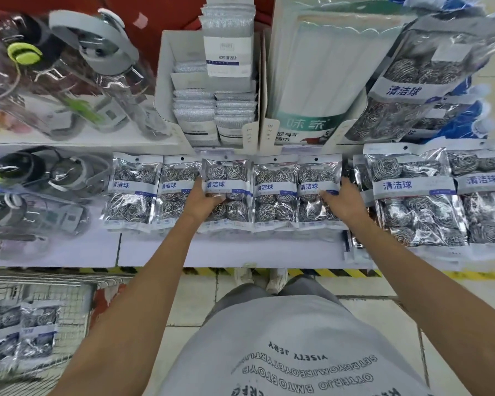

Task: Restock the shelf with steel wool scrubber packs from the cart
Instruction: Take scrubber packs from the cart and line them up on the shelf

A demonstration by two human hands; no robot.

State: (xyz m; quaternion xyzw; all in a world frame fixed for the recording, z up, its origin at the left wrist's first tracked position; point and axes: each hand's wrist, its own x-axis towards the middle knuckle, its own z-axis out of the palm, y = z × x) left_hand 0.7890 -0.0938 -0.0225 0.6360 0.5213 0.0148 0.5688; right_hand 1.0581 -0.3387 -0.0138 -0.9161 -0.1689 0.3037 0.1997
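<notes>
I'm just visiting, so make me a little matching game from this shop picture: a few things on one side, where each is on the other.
Things:
1. left hand
2. right hand
3. wire cart
4. water bottles

Places:
A. lower left, packs inside
B. on the fifth small pack from the left
C. upper left shelf
D. on the third small pack from the left

Pairs: 1-D, 2-B, 3-A, 4-C

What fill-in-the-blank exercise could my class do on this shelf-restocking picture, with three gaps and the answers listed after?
1. The left hand grips the ____ scrubber pack in the row, counting from the left.
2. The right hand rests on the ____ pack in that row.
3. Spare packs lie in the wire ____ at lower left.

Answers: third; fifth; cart
</notes>
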